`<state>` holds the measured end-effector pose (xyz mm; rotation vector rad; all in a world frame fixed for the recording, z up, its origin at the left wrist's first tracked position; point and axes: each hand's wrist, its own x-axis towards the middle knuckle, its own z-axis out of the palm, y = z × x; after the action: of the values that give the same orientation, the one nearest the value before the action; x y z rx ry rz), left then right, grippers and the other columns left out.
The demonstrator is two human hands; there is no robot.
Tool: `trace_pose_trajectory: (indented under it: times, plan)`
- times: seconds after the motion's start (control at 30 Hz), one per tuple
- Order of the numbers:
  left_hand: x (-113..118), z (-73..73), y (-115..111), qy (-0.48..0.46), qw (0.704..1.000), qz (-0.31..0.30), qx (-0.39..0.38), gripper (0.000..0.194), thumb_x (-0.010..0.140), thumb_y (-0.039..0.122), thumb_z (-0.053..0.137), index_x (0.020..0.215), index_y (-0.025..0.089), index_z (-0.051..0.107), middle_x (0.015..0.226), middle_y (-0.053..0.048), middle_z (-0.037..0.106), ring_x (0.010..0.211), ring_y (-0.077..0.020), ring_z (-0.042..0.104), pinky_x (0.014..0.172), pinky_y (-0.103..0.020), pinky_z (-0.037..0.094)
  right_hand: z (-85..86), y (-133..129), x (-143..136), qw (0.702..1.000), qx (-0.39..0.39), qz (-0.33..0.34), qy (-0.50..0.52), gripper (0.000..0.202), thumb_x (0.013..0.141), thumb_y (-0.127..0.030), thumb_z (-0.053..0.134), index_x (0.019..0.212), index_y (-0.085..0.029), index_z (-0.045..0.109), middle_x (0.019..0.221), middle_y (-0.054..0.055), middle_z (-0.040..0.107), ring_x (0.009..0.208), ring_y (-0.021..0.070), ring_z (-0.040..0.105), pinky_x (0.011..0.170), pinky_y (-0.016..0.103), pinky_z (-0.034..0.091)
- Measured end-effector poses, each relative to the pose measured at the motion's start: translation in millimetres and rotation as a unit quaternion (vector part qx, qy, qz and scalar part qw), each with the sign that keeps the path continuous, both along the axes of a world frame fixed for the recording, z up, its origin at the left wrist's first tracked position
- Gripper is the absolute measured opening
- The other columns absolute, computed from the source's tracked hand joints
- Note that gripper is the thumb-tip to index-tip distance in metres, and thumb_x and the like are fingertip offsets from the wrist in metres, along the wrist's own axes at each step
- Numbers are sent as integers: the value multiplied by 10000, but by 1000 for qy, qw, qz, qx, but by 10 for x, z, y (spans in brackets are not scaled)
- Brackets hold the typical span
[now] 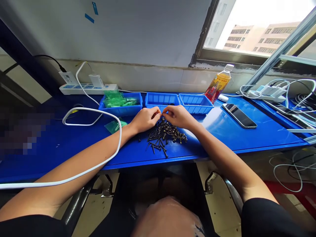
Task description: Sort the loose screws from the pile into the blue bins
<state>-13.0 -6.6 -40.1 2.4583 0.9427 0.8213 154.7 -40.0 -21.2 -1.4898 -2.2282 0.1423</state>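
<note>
A heap of small black screws (165, 135) lies on the blue table (247, 135) near its front edge. My left hand (146, 119) and my right hand (178, 116) meet just above the far side of the heap, fingertips pinched together on a small dark piece, likely a screw. Which hand carries it I cannot tell for sure. Behind the hands stand three blue bins: the left bin (121, 104) holds green plastic bags, the middle bin (161, 99) and the right bin (195, 103) look nearly empty.
A white cable (98, 113) loops across my left forearm. A power strip (86, 88) sits at the back left, a drink bottle (218, 84) and a phone (239, 115) at the right, with chargers and cables (276, 90) beyond. A green bag (114, 125) lies by my left wrist.
</note>
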Motion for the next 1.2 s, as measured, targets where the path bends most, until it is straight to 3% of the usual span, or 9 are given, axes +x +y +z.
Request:
trace_pose_trajectory:
  times: [0.43, 1.2]
  plan:
    - [-25, 16, 53, -12, 998, -32, -54, 202, 828, 287, 407, 689, 180, 505, 537, 36, 481, 479, -99, 405, 504, -231, 292, 12, 16, 0, 999, -46, -5, 8, 118, 811, -187, 540, 857, -134, 634, 539, -40, 502, 517, 84, 425, 553, 220, 284]
    - [-74, 74, 88, -17, 992, -56, -112, 207, 855, 230, 412, 695, 172, 530, 579, 32, 548, 507, -92, 477, 513, -207, 345, -3, 12, 46, 997, -29, 64, 44, 119, 833, -201, 510, 877, -147, 606, 586, -2, 591, 488, 87, 470, 489, 200, 342]
